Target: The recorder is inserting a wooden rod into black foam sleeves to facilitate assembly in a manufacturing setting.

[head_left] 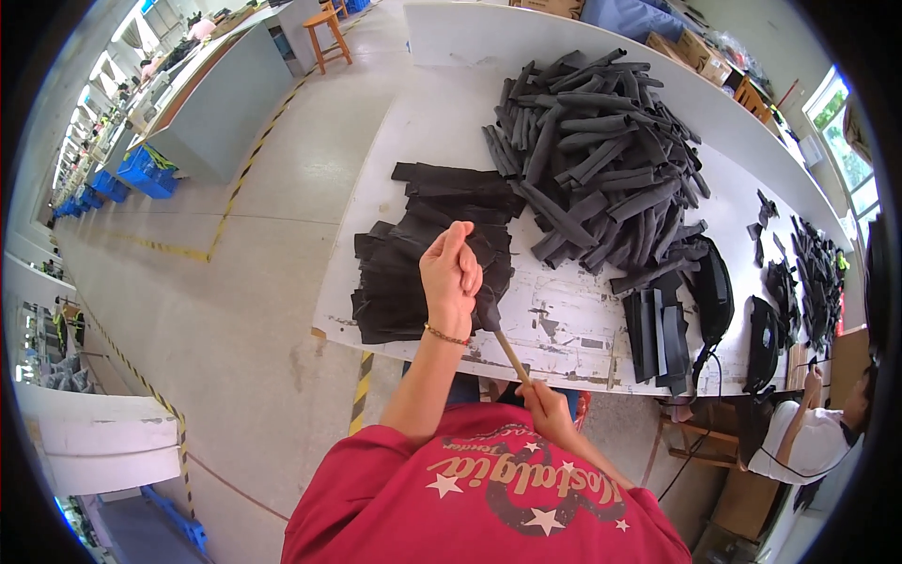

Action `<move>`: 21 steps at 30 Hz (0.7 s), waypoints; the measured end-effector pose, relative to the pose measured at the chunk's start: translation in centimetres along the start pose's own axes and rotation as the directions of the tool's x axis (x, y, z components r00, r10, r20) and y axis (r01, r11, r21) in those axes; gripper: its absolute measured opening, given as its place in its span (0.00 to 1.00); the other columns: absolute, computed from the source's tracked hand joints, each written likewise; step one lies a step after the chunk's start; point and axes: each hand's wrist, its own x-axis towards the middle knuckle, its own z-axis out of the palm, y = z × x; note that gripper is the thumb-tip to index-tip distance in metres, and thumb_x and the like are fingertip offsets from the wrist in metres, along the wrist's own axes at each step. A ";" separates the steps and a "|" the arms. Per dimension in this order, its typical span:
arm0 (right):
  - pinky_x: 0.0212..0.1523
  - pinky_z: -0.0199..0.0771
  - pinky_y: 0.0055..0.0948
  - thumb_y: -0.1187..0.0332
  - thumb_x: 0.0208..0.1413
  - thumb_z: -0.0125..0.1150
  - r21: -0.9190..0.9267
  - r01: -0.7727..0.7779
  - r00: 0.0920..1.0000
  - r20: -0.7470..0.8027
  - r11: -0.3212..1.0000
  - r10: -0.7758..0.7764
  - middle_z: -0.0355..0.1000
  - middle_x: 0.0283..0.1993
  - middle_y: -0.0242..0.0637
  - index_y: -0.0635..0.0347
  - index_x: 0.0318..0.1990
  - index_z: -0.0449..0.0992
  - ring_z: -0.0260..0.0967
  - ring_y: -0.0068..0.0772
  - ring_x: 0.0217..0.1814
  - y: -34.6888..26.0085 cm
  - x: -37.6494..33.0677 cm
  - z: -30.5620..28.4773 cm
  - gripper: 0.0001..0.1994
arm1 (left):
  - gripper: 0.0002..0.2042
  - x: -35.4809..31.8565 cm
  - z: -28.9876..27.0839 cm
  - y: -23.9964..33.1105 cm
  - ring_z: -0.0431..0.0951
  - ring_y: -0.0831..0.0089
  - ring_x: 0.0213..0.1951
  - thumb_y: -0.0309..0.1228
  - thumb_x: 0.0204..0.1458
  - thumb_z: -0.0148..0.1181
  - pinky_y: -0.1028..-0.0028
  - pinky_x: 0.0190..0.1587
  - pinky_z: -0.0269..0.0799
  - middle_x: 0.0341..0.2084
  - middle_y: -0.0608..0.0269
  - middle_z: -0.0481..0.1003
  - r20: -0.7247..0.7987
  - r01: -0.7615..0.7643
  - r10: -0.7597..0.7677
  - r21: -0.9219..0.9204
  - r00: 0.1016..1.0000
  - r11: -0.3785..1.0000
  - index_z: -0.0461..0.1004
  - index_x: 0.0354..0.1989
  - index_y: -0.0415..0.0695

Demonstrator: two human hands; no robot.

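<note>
My left hand (451,273) is raised over a stack of flat black fabric strips (395,282), its fingers curled together. Whatever may be between them is hidden. Close to my body, my right hand (547,406) is closed around the lower end of a thin wooden stick (512,355). The stick slants up and left, and its far end meets a dark piece of fabric (488,315) beside my left wrist. Beyond, to the right, rises a large heap of rolled dark fabric tubes (611,150).
The white worktable (573,320) has worn patches and a raised back panel (470,33). Flat dark strips (656,338) and curved black padded pieces (714,291) lie at right. Another person (808,423) sits at far right. A wooden stool (326,38) stands beyond the aisle.
</note>
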 end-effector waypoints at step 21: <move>0.21 0.63 0.29 0.65 0.63 0.48 0.004 -0.179 0.976 0.130 0.984 0.177 0.64 0.18 0.35 0.64 0.34 0.69 0.63 0.26 0.19 -1.2 -2.7 -2.9 0.11 | 0.18 -2.2 1.1 -2.0 0.52 0.83 0.08 0.46 0.61 0.46 0.81 0.10 0.46 0.08 0.72 0.55 -0.055 0.132 -0.131 0.012 0.990 0.991 0.63 0.24 0.48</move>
